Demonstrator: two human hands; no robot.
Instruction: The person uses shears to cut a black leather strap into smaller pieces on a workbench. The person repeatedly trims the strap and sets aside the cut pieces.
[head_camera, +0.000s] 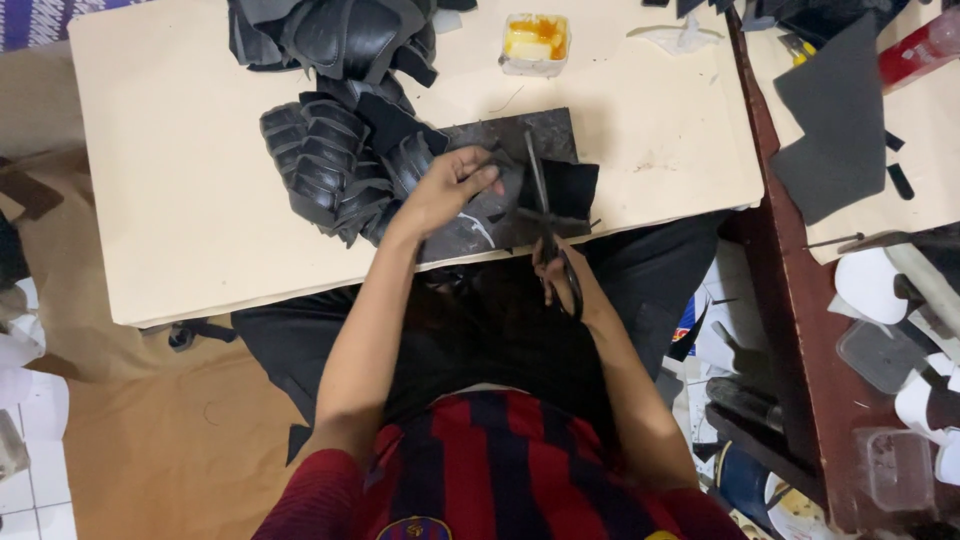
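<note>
Here we are above the low cream-coloured table (180, 200), and both hands are busy at its near edge. The left hand (455, 185) lies flat, fingers spread and pressing down on a dark piece of leather (470, 225) that sits on a dark cutting board (520, 130). No pinch there, just an open palm holding the piece in place. The right hand (560, 275) is wrapped through the handles of a pair of black scissors (545, 205), fingers closed firmly around them, and the blades point away from the person, up across the leather just beside the left fingertips. Whether the blades are parted or closed I cannot tell (they read as one thin dark line from here).

The leather piece hangs partly over the table's front edge, above the person's lap, touching the board beneath it.

Just left of the pressing hand sits a fanned stack of black cut pieces (320, 165), overlapping like scales, and a second heap of black pieces (330, 35) lies at the far edge. A small square tub of yellowish glue (535, 42) stands on the far side of the table, well apart from the hands. Off to the right, on a neighbouring surface, a big dark grey sheet (830, 120) lies flat, with a red bottle (920, 45) near it.
</note>
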